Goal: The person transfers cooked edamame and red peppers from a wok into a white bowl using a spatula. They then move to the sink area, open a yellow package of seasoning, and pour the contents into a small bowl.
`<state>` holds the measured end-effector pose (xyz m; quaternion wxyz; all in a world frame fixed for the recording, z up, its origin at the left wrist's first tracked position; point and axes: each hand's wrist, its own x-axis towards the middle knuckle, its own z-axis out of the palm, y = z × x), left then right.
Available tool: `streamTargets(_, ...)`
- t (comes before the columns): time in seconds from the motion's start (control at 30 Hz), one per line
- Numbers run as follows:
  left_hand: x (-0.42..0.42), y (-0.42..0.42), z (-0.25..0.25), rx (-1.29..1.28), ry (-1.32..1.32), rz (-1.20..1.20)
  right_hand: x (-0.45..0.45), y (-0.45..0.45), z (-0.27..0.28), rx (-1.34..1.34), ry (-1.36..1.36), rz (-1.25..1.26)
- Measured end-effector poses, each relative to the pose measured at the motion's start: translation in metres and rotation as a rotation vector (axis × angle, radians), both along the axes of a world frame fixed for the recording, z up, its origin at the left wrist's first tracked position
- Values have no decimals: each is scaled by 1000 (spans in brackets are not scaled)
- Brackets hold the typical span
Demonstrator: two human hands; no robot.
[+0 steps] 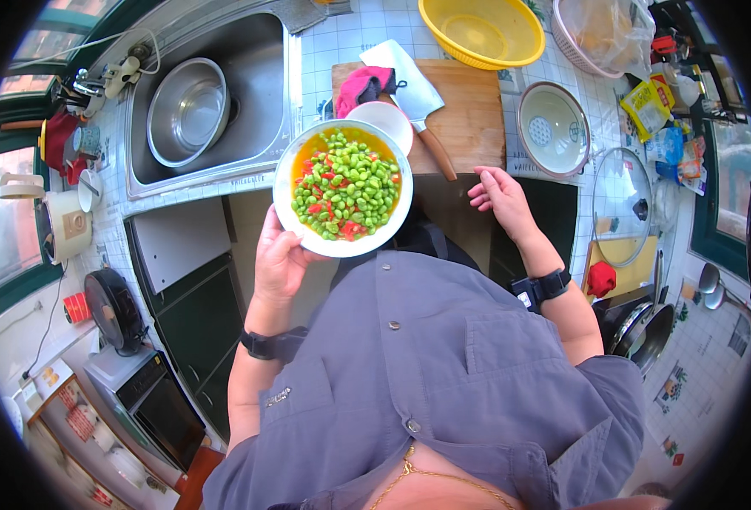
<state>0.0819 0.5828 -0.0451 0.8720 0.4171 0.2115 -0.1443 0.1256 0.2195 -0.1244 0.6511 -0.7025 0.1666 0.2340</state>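
My left hand [279, 257] grips the near left rim of a white plate [284, 167], thumb on top. Green soybeans [348, 191] with red pepper pieces [352, 229] lie in an orange-yellow liquid on it. My right hand [502, 200] hangs by the counter's front edge with loosely bent fingers and nothing in it. Nearest to it is the wooden handle of a cleaver [414, 86], whose blade lies across a wooden cutting board [477, 121]. A small white bowl [385, 120], partly hidden by the plate, and a pink and grey cloth [361, 89] sit on the board's left side.
Left is a steel sink [261, 83] holding a metal basin [187, 115]. A yellow basket [477, 32] stands behind the board. To the right are a patterned bowl [553, 129], a glass lid [622, 204], food packets [646, 108] and pans [646, 331].
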Motion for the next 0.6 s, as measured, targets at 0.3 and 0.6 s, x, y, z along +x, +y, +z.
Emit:
streamTargets(0.3,-2,-22,-12,8,-2,24,9,-20,2,-15,-24,79)
streamTargets(0.6,-3,-35,-17,26,-7,73,14,-29,-5,-19,14,148)
